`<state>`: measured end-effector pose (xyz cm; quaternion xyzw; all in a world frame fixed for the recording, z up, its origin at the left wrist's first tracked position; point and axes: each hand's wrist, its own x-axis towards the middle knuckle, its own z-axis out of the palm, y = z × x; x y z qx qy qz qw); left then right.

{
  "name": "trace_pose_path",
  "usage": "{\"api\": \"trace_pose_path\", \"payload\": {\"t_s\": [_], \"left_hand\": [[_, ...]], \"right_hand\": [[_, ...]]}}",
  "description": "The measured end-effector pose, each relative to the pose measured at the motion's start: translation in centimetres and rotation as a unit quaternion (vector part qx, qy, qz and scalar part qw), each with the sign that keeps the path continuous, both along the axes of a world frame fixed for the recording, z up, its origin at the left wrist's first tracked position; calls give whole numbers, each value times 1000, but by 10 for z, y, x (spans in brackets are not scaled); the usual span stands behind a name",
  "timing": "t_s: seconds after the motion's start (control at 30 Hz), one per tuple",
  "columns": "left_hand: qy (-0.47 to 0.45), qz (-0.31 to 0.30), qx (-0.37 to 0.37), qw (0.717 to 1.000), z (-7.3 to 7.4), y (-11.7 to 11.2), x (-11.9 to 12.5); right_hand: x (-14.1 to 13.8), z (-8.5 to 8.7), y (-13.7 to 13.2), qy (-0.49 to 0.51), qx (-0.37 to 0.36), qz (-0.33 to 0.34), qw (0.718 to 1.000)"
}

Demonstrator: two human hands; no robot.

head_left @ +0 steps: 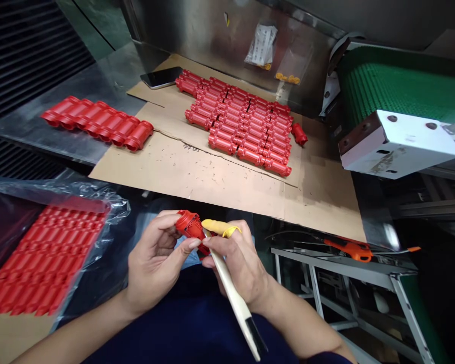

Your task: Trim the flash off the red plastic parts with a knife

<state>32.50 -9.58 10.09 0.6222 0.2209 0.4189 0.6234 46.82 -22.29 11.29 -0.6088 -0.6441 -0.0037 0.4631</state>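
Observation:
Near my body, my left hand point(157, 258) grips a red ribbed plastic tube part point(188, 224) between thumb and fingers, its open end tilted up to the left. My right hand point(242, 260) is closed around a slim tool with a long cream handle point(229, 288) and a black butt end. The tool's tip meets the red part, but fingers hide its working end. A yellow finger cot point(216, 226) covers my right index finger, which lies against the part. Across the cardboard, similar red tube parts point(242, 121) lie in tight rows.
Seven or so, several red tubes point(98, 121) lie on the metal table at left. A plastic-lined box of red parts point(53, 253) stands lower left. A phone point(161, 78) rests on the cardboard point(167, 167). A green conveyor point(402, 86) and orange-handled tool point(351, 249) are at right.

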Motion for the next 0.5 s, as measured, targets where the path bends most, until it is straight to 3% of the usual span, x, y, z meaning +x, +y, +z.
{"api": "trace_pose_path", "payload": {"t_s": [0.1,0.23,0.37,0.5], "left_hand": [[-2,13,-29,999,2,1,2],[0,8,-47,999,-1,5,-1],[0,-29,-76,997,-7,9,-5],[-9,-40,-98,994,-9,10,-6]], "right_hand": [[2,2,-2,41,-2,13,999],[8,10,-9,222,-39,21,974],[16,12,-18,466,-63,51,881],[22,7,-25,617,-53,130,774]]}}
